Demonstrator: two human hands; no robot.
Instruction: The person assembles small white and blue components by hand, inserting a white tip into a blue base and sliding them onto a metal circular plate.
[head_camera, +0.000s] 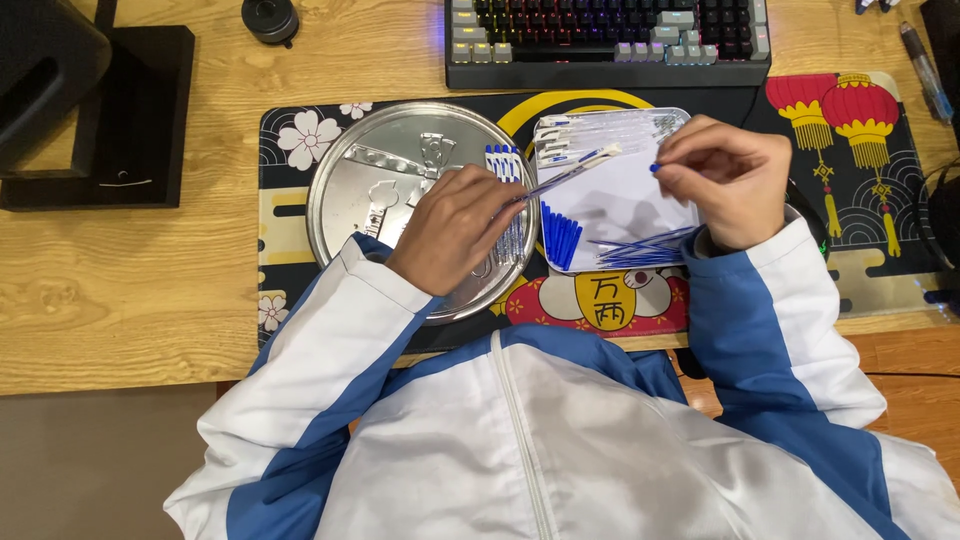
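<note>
Two containers sit on the patterned desk mat, and I take the round metal tray as my landmark. Its shiny bottom shows an embossed figure, and a row of blue-and-white pen caps stands at its right rim. Just right of the tray lies a white rectangular tray. At its far end I see a stack of clear pen barrels; at its near end, loose blue refills; beside those, toward the round tray, a cluster of blue caps.

The mat lies on a light wooden desk. Beyond the trays stands a backlit mechanical keyboard. Far left of the round tray is a black monitor stand, with a small black round object behind the tray. A pen lies at the desk's far right edge.

My left hand rests over the round tray's right half, fingers curled and pinched around one clear pen barrel, which slants up and to the right over the white tray. My right hand hovers over the white tray's right side, fingers closed on a thin blue-tipped refill pointing toward the barrel's end; the two parts are near but apart. Both sleeves are white and blue.
</note>
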